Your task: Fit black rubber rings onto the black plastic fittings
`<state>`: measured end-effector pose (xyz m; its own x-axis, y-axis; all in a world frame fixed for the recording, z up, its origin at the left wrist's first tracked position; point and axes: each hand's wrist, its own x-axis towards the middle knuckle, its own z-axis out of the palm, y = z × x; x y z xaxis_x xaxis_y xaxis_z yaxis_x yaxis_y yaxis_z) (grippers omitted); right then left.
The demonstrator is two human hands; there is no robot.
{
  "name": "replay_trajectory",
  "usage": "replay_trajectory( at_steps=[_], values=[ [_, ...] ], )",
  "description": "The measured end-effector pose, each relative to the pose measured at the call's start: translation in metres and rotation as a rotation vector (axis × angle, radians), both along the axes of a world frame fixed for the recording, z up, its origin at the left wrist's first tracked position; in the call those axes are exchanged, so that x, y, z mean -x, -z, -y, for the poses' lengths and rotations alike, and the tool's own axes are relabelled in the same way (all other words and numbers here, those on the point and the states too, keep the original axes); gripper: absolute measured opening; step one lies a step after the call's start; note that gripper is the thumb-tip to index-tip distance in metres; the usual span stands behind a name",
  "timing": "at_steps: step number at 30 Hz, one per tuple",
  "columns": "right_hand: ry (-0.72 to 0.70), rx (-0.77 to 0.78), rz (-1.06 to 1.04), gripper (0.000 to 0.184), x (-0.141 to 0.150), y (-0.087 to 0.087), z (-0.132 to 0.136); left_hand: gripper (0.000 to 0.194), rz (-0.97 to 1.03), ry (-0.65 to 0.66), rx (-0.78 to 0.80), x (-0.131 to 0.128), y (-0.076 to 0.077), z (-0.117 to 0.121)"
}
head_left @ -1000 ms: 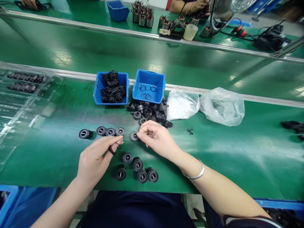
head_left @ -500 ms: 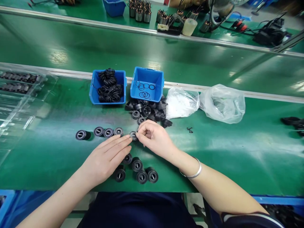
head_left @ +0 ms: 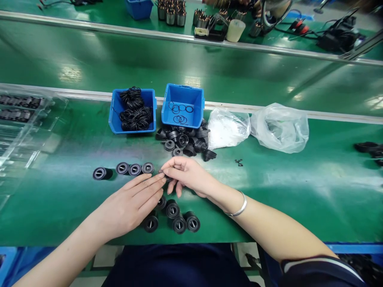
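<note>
A black round plastic cap point(head_left: 168, 178) is mostly covered by my fingers, low over the green bench. My left hand point(head_left: 127, 205) reaches in from the left, its fingers long and close together, the tips against the cap and the thumb hidden. From the right, my right hand point(head_left: 188, 174) pinches at the cap's top with thumb and forefinger, while its other fingers curl below. Whether a small piece sits in that pinch is hidden. Left of the fingers stands a row of black caps with slotted centres point(head_left: 135, 169). Several more black caps point(head_left: 172, 210) stand nearer my body.
A blue bin point(head_left: 111, 119) holds black rings in bundles; another blue bin point(head_left: 201, 107) has a few loose rings. Before them lies a pile of black plastic parts point(head_left: 196, 143). Two clear bags point(head_left: 229, 127) and tiny black bits point(head_left: 239, 162) lie to the right. Clear trays point(head_left: 26, 131) stand left.
My right hand has shifted slightly left and turned over the cap, covering its face, and its lower fingers have extended downward. My left hand stays nearly in place. The view has shifted slightly.
</note>
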<state>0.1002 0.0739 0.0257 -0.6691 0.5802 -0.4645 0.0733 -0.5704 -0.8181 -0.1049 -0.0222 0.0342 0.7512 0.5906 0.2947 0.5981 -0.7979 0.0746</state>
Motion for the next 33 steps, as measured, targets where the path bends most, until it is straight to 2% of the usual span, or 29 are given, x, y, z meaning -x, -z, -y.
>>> replay_trajectory(
  at_steps=[6, 12, 17, 20, 27, 33],
  values=[
    [0.008, 0.104, 0.017, 0.007, 0.004, 0.0, -0.006, 0.032, -0.022, -0.017, 0.005, 0.001, 0.001, 0.002],
    [0.177, 0.152, -0.118, 0.02, -0.004, 0.005, 0.01, 0.031, 0.003, -0.035, 0.017, 0.001, 0.006, 0.002],
    [0.236, 0.175, -0.237, 0.031, -0.01, 0.008, 0.023, 0.025, 0.07, -0.034, 0.044, 0.001, 0.01, -0.001],
    [0.204, 0.182, -0.256, 0.032, -0.012, 0.008, 0.022, 0.025, 0.071, -0.045, 0.04, 0.002, 0.011, 0.0],
    [0.032, 0.235, -0.216, 0.029, -0.01, 0.004, 0.009, 0.031, 0.062, -0.068, 0.084, -0.003, 0.01, 0.0],
    [0.033, 0.241, -0.222, 0.022, -0.008, 0.005, 0.006, 0.031, 0.062, -0.035, 0.075, -0.001, 0.012, -0.005]
  ],
)
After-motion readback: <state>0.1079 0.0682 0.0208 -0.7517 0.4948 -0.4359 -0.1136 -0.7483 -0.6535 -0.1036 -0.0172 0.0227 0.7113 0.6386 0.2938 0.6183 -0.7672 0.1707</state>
